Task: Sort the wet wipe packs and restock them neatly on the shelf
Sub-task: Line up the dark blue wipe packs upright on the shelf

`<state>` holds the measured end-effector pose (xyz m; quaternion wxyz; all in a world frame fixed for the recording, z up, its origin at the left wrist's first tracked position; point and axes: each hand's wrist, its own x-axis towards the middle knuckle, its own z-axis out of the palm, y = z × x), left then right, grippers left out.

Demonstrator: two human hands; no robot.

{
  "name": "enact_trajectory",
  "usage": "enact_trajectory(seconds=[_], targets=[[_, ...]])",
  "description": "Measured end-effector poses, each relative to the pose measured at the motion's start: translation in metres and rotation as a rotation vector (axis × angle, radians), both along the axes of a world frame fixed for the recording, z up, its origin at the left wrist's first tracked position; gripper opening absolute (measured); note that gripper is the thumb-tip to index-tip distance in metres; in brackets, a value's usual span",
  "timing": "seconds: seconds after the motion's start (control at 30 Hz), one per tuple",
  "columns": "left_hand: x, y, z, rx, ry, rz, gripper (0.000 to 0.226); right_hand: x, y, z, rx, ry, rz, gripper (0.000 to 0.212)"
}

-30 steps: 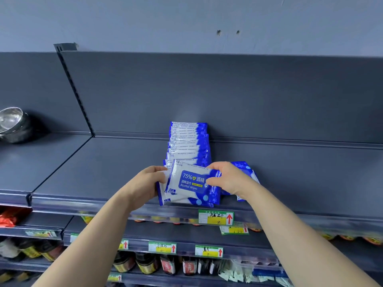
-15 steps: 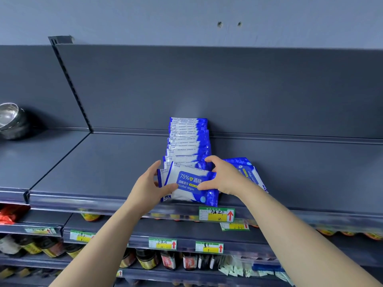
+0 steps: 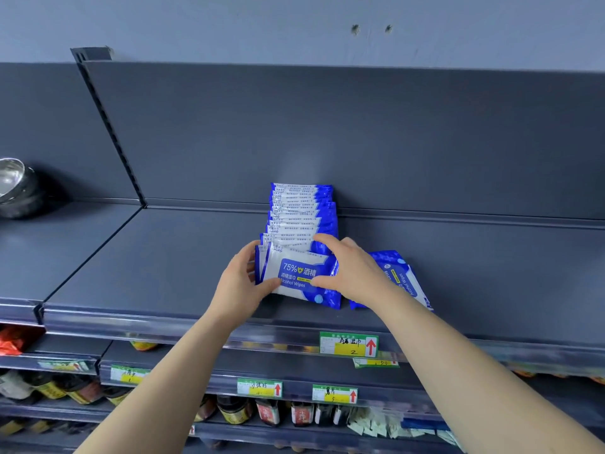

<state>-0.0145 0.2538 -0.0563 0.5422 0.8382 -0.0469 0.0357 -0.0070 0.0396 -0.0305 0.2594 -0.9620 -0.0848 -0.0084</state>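
Blue-and-white front pack (image 3: 296,278) (printed 75% Alcohol Wipes) leans against the row (image 3: 302,211) on the grey shelf (image 3: 163,257); left hand (image 3: 242,283) and right hand (image 3: 350,273) pinch its 2 sides, fingers curled.

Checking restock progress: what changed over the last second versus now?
The left hand and right hand eased the front pack back against the row of packs, still gripping its sides. Unchanged: the row itself, the loose pack lying to the right, the steel bowl at far left.
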Motion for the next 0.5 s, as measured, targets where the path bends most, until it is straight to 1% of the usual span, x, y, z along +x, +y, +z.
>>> enact_trajectory(seconds=[0.07, 0.13, 0.2, 0.27, 0.3, 0.33, 0.37, 0.43, 0.5], targets=[[-0.004, 0.003, -0.002, 0.083, 0.030, -0.055, 0.070, -0.001, -0.004, -0.002, -0.018, 0.018, 0.025, 0.081], [-0.006, 0.005, -0.004, 0.062, 0.065, -0.107, 0.074, -0.003, -0.006, -0.003, -0.007, 0.053, 0.040, 0.083], [-0.007, 0.005, -0.006, 0.019, 0.072, -0.101, 0.081, -0.006, -0.009, -0.002, 0.015, 0.078, 0.046, 0.085], [-0.007, 0.003, -0.008, 0.030, 0.026, -0.053, 0.094, -0.007, -0.019, 0.002, 0.101, 0.070, -0.025, 0.083], [-0.006, 0.001, -0.010, 0.058, -0.028, -0.038, 0.093, -0.008, -0.028, 0.004, 0.127, 0.053, -0.089, 0.079], [-0.006, -0.001, -0.012, 0.084, -0.096, -0.037, 0.086, -0.008, -0.038, 0.006, 0.105, 0.045, -0.154, 0.074], [-0.006, -0.003, -0.014, 0.103, -0.155, -0.049, 0.076, -0.010, -0.049, 0.008, 0.037, 0.058, -0.213, 0.070], [-0.006, -0.007, -0.016, 0.130, -0.213, -0.097, 0.062, -0.014, -0.069, 0.007, -0.110, 0.135, -0.287, 0.064], [-0.005, -0.010, -0.020, 0.149, -0.234, -0.109, 0.059, -0.019, -0.082, 0.003, -0.185, 0.201, -0.310, 0.060]])
